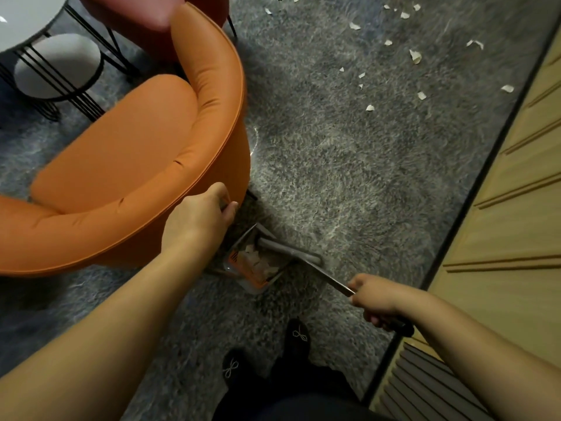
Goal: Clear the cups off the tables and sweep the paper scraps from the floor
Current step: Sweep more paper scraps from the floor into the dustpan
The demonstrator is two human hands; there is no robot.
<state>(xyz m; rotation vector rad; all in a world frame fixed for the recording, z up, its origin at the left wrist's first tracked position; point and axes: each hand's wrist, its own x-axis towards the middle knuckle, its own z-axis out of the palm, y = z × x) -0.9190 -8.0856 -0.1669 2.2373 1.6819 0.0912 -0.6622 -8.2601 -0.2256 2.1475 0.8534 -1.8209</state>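
My left hand grips the upright handle of a dustpan that sits on the grey carpet beside the orange armchair. White paper scraps lie inside the pan. My right hand grips the metal handle of a broom, whose grey head rests at the pan's mouth. Several more paper scraps are scattered over the carpet at the upper right. No cups are in view.
An orange armchair fills the left, close against the dustpan. Behind it stand a pink chair and a round white table on black wire legs. A wooden slatted wall runs along the right. My feet stand below.
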